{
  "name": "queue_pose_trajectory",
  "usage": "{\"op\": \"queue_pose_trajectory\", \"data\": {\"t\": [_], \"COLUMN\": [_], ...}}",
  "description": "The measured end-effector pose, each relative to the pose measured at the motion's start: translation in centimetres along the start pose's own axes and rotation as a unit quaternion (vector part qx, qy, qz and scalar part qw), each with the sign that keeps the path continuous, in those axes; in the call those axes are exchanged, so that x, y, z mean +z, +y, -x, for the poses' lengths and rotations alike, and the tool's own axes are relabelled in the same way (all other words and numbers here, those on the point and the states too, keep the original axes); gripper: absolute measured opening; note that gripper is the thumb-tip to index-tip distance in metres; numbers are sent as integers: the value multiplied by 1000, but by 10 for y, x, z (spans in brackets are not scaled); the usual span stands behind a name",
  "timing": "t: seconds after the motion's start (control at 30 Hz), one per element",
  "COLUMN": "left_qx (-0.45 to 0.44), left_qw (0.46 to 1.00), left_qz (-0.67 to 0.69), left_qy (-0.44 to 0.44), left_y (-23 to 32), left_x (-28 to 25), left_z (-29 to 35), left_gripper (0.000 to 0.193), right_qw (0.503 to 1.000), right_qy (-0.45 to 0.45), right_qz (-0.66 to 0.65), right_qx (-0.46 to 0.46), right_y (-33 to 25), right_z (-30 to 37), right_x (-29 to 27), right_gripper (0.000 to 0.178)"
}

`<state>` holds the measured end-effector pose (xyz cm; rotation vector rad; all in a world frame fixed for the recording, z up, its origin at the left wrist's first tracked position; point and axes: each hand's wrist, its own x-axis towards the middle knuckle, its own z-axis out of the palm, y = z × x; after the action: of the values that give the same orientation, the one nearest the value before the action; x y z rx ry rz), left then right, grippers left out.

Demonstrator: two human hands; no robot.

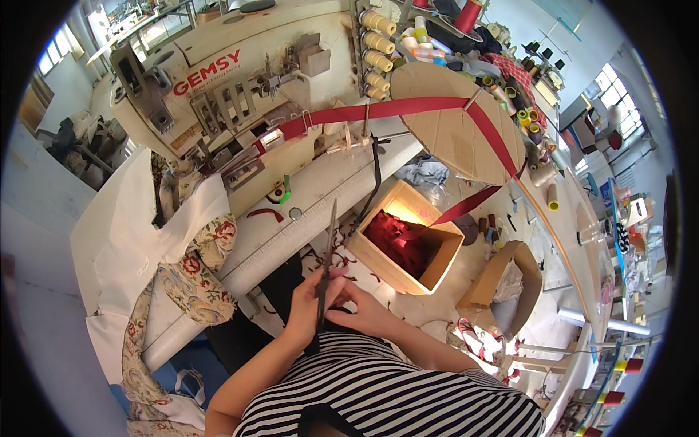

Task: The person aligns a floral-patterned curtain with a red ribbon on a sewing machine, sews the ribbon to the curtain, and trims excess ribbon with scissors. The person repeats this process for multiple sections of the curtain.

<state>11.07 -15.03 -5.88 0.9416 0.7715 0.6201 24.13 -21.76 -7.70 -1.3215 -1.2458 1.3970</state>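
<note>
My left hand point(303, 309) is closed around a pair of dark scissors point(322, 291), whose long narrow blades point away from me. Beside it, my right hand point(368, 312) has its bent fingers and thumb apart, close to the scissors' handle. Both hands are just in front of my striped top, below the edge of the sewing machine's bed point(266, 240). A red ribbon point(386, 109) runs from the machine point(240, 80) over a round cardboard piece point(437, 138) and down into a wooden box point(397, 273) heaped with red ribbon.
Floral fabric point(193, 288) and white cloth point(109, 255) hang at the machine's left. A short red strip point(266, 214) and a small round metal piece point(295, 213) lie on the bed. An open cardboard box point(528, 291) stands right; thread spools crowd the far right table.
</note>
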Motion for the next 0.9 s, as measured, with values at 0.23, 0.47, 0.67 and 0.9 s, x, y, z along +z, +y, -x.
{"op": "queue_pose_trajectory", "data": {"t": [0.23,0.47,0.67,0.9], "left_qx": [-64,-21,88,159], "left_qw": [992,965,982,978], "left_qz": [-13,-186,-130,-135], "left_qy": [-108,-182,-101,17], "left_y": [-9,-16,36,86], "left_x": [23,-1,-20,-54], "left_z": [-27,-43,10,62], "left_gripper": [36,31,28,25], "right_qw": [983,942,814,726], "right_qy": [157,334,410,357], "right_qz": [94,-29,410,584], "right_qx": [19,4,20,66], "right_y": [27,52,-1,-32], "right_z": [15,24,-33,-157], "right_x": [-18,-63,-170,-226], "right_gripper": [37,17,32,45]}}
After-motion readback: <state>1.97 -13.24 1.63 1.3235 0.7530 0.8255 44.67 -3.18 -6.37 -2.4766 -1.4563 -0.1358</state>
